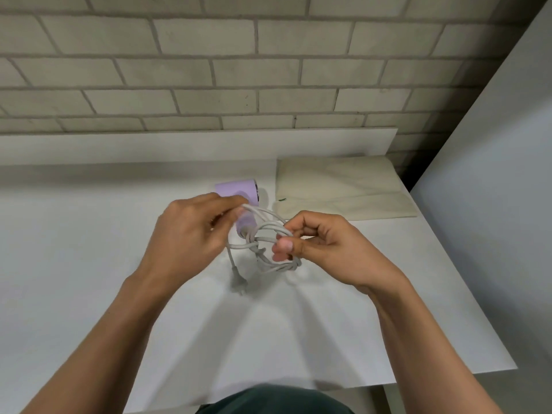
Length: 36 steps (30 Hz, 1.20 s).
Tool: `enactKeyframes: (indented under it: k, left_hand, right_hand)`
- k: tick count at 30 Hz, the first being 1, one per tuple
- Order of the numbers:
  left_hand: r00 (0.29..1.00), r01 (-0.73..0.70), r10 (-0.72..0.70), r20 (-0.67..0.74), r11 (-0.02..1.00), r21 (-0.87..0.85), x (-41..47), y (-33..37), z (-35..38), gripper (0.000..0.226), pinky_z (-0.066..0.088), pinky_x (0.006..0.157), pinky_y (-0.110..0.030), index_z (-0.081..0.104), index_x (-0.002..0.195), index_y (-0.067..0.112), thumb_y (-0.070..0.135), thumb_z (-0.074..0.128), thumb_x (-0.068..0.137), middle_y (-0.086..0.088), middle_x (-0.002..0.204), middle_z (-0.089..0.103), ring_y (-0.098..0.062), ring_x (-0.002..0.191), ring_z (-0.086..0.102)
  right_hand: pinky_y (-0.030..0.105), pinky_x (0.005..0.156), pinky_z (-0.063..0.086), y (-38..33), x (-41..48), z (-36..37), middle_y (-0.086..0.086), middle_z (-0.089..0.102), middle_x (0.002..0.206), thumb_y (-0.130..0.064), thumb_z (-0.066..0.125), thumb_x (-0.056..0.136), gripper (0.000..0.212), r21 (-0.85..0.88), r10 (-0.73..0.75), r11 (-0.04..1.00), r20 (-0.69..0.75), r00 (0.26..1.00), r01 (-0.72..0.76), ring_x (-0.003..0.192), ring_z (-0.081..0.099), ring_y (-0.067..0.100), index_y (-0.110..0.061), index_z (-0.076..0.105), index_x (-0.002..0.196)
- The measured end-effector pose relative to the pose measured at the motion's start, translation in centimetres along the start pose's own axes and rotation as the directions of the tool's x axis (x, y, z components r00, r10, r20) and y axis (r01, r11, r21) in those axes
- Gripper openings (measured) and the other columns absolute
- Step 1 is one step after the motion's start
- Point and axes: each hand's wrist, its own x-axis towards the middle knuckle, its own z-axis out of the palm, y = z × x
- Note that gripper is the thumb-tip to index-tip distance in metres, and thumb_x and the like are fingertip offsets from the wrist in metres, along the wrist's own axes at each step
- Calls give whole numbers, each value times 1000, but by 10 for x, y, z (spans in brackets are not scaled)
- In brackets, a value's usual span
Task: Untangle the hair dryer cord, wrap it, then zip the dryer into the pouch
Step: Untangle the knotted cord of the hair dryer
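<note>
Centrally, grey cord (263, 234) bunched in knotted loops just above the table (89, 264), coming off the handle of the lilac hair dryer (236, 189), handle end toward the person; plug (239, 286) dangles free on the near side. Left hand (185, 231) curled on a strand beside the handle (blurred, exact hold unclear), right hand (322, 249) pinching the loop bundle thumb to fingers, tangle between the two, right nearer the knot. Cream pouch (343, 189) lies flat beyond the right hand, untouched
</note>
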Motion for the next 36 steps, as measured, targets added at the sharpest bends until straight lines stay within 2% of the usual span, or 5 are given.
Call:
enactKeyframes:
  k: [5, 9, 18, 26, 36]
  left_hand:
    - [979, 185, -187, 81, 982, 41, -1, -22, -8, 15, 58, 75, -41, 75, 107, 37, 30, 65, 98, 19, 91, 74, -11, 81, 69]
    - [951, -176, 146, 273, 980, 91, 2, -19, -2, 39, 53, 89, -34, 59, 137, 37, 26, 60, 100, 14, 135, 61, -14, 114, 58]
    - [938, -338, 326, 114, 935, 108, 10, -17, -7, 30, 57, 57, -40, 68, 124, 28, 24, 54, 98, 6, 99, 76, -25, 82, 71]
    - [927, 121, -81, 367, 989, -88, 4, -15, -28, 19, 55, 69, -40, 78, 109, 44, 46, 65, 96, 5, 77, 77, -23, 72, 68]
    - [659, 752, -556, 507, 475, -456, -24, -53, 23, 21, 54, 56, -34, 58, 118, 20, 14, 66, 99, -25, 86, 71, -25, 59, 64]
  right_hand:
    - [51, 99, 55, 0, 4, 8, 5, 80, 98, -18, 73, 96, 6, -30, -35, 999, 36, 999, 36, 96, 77, 30, -12, 73, 98]
    - [45, 85, 58, -1, 4, 11, 10, 79, 93, -13, 77, 92, 4, -39, -28, 999, 32, 999, 29, 89, 73, 42, -14, 74, 91]
    - [34, 75, 53, -6, -2, 4, -1, 77, 95, -25, 75, 95, 8, -171, -95, 981, -6, 995, 93, 83, 75, 25, -19, 71, 97]
    - [39, 80, 56, -4, 3, 1, -1, 76, 89, -18, 80, 91, 10, -184, -106, 977, 33, 994, 110, 80, 73, 16, -16, 71, 95]
    - [16, 76, 48, -1, -4, -5, -5, 77, 89, -17, 78, 92, 6, -227, -116, 965, 63, 991, 128, 84, 73, 9, -16, 73, 94]
